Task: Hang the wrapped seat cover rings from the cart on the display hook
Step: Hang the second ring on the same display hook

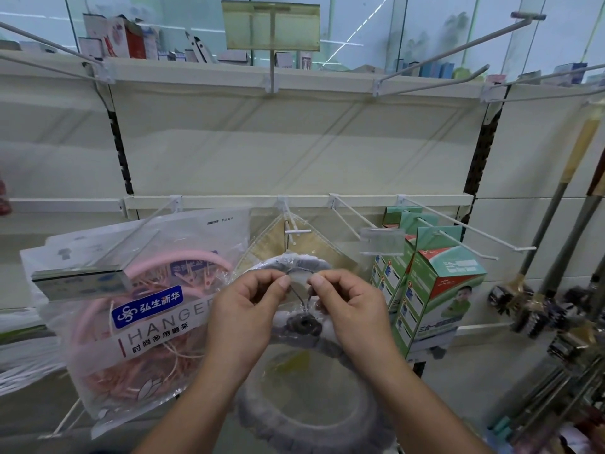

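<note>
The grey ring [304, 417], fuzzy and sealed in clear wrap, hung low in front of the shelf, held up at its top by both hands. Its lower loop curved across the bottom of the view between the two forearms. At its top edge a small clear tab [298, 279] of the wrap was stretched between the fingers, and a thin dark cord ran down from it to a dark rosette [302, 326] on the ring.

The left hand [244, 314] was closed in a pinch, thumb and forefinger gripping the left side of the tab. The right hand [348, 309] pinched the right side the same way, its other fingers curled in. The two thumbs were near each other, with the tab between them.

Just above the hands, another grey ring [306, 263] in wrap already hung on the hook [296, 231], whose white cross-tip showed in front of a tan mesh item [262, 245]. The held ring's tab sat below that tip, not on it.

To the left, a bag [147, 306] of pink hangers, printed HANGER, hung beside the left hand, with a price tag [78, 283] in front of it. To the right, green and white boxes [438, 290] hung on two long hooks, near the right hand. Farther right stood a cluster of long-handled brushes [537, 306]. Above, the back panel [278, 142] of the shelf was bare, with a yellowed tag holder [271, 26] at the top.
</note>
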`<control>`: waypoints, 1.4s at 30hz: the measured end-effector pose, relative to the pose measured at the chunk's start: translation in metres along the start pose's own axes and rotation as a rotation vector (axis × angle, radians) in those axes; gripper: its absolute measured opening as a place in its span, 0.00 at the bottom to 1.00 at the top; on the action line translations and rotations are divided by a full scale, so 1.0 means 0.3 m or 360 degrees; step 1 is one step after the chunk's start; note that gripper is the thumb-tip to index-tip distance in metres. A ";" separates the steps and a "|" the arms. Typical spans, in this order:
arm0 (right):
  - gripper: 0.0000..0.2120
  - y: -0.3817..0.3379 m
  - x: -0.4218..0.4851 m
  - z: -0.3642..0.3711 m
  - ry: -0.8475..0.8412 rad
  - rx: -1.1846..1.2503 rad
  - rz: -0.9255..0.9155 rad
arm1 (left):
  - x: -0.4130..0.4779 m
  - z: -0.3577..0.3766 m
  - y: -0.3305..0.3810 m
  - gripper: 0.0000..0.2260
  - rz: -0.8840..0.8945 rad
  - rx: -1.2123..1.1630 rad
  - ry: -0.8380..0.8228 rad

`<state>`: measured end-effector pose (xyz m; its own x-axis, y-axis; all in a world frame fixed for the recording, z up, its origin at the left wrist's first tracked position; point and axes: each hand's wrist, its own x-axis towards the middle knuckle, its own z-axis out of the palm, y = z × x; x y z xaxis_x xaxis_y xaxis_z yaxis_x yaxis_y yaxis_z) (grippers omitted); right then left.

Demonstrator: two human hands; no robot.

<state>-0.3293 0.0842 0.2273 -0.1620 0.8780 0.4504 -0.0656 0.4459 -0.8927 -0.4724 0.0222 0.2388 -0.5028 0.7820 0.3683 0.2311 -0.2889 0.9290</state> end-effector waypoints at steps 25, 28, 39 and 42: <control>0.06 0.092 0.198 0.092 0.0195 -0.0025 0.0060 | 0.226 0.065 -0.067 0.03 -0.0005 -0.0016 0.0076; 0.07 0.114 0.228 0.102 0.0184 -0.0050 0.0060 | 0.258 0.070 -0.091 0.02 -0.0004 0.0001 0.0072; 0.13 0.201 0.352 0.164 0.0159 -0.0019 0.0190 | 0.381 0.097 -0.151 0.03 -0.0045 0.0041 0.0071; 0.14 0.213 0.390 0.181 0.0194 -0.0032 0.0230 | 0.415 0.105 -0.164 0.07 -0.0019 0.0072 0.0065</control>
<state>-0.4058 0.2060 0.2222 -0.0479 0.9473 0.3169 -0.0302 0.3157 -0.9484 -0.5202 0.1511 0.2377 -0.5389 0.7620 0.3590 0.2617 -0.2536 0.9312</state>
